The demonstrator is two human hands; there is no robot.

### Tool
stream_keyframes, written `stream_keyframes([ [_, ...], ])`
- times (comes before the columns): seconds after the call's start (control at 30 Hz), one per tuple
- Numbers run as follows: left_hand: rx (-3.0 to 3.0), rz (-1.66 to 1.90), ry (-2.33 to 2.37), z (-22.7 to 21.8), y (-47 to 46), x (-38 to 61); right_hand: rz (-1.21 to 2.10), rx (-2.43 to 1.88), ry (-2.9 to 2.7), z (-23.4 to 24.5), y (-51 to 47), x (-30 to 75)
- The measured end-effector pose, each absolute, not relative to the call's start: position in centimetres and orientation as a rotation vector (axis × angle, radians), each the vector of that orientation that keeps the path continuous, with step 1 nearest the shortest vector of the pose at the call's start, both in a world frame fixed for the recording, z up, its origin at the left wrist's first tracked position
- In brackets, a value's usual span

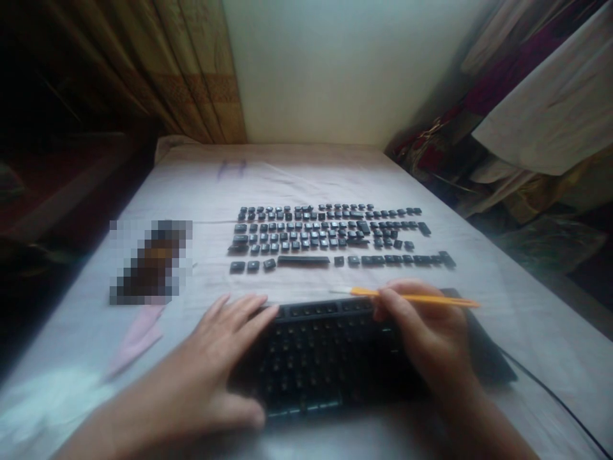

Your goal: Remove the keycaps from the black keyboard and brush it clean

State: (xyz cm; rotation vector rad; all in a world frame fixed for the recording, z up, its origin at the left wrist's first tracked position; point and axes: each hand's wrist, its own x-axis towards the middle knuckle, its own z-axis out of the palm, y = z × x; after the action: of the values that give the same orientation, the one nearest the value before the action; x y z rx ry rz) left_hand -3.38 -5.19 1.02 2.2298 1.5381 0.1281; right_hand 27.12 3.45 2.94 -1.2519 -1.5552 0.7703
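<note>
A black keyboard frame [330,358] with its keycaps off lies near me on the cloth-covered table. My left hand [225,358] rests flat on the keyboard's left end, fingers stretched out. My right hand [426,338] is closed around a thin orange stick [431,298] with a pale tip pointing left, held just over the keyboard's upper right part. Beyond the keyboard, several black keycaps [330,233] lie in rows, with a long space bar [303,260] in the nearest row.
A pixelated dark object [151,262] sits left of the keycaps, and a pink scrap [138,338] lies below it. The keyboard's cable [555,399] runs off to the right. Curtains hang at back left, piled clothes at the right.
</note>
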Motion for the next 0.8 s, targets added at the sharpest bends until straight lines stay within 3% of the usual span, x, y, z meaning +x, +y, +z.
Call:
stream_keyframes([
  [0.8, 2.274, -0.094, 1.605, 1.1, -5.8, -2.8, 0.656, -1.133, -1.645, 1.4, 3.6, 27.5],
])
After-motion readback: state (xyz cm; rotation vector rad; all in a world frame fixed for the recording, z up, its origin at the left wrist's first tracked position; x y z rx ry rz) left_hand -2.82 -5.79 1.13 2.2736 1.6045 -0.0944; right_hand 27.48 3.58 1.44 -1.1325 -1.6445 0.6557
